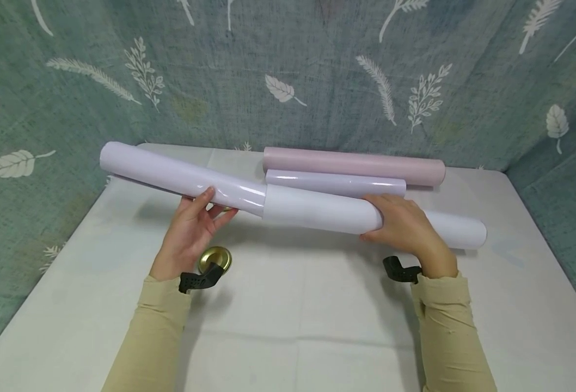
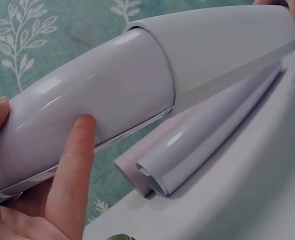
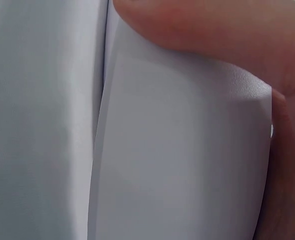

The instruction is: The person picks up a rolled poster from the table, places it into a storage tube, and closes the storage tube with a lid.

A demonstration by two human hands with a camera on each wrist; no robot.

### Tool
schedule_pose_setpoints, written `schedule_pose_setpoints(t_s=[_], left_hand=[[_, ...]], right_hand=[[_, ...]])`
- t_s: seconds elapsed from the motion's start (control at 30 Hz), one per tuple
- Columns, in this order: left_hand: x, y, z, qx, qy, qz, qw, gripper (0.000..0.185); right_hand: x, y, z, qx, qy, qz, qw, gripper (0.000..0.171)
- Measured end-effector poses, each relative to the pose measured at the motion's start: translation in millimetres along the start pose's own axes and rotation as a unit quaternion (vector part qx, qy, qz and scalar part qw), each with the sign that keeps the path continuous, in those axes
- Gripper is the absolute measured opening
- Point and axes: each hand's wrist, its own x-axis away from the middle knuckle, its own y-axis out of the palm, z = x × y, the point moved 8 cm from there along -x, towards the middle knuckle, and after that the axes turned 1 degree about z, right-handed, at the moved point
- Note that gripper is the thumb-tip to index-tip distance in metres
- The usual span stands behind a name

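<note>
My left hand holds a glossy lilac roll of sheet from below, thumb against its near side. The roll slants, its left end higher. In the left wrist view, its other end sits inside the open end of a wider white roll. My right hand grips that white roll from above, fingers over the far side and thumb on the near side. Up close in the right wrist view, the white sheet's long edge runs beside the thumb. Inside the white roll, the lilac roll's end is hidden.
Behind the joined rolls lie a pink roll and a shorter lilac roll, side by side on the white-covered table. A round gold lid rests by my left wrist. A leaf-patterned green curtain stands behind the table.
</note>
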Motion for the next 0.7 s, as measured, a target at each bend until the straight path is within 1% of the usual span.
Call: schedule_pose_setpoints(t_s=[0.1,0.27,0.43,0.57,0.7], left_hand=[[1.3,-0.9,-0.8,-0.001,-0.007,-0.004,1.0000,0.030],[1.0,-0.3,-1.5,-0.006,-0.020,-0.030,0.9993,0.024],[0.4,-2.9,-2.3,-0.018,-0.029,-0.044,0.9985,0.027],[-0.2,-5.2,-1.2,-0.019,-0.024,-0.041,0.9987,0.026],[-1.0,-2.9,0.8,0.002,-0.015,-0.049,0.9987,0.025]], right_hand=[[-0.6,1.2,-1.0,0.001,-0.003,-0.002,1.000,0.078],[-1.5,2.4,-2.1,0.006,-0.006,0.002,1.000,0.078],[-1.3,4.7,-2.0,0.010,-0.003,-0.001,1.000,0.077],[-1.7,5.5,-3.4,0.013,-0.003,-0.002,1.000,0.077],[-3.8,5.0,-6.3,0.008,-0.004,-0.004,1.000,0.077]])
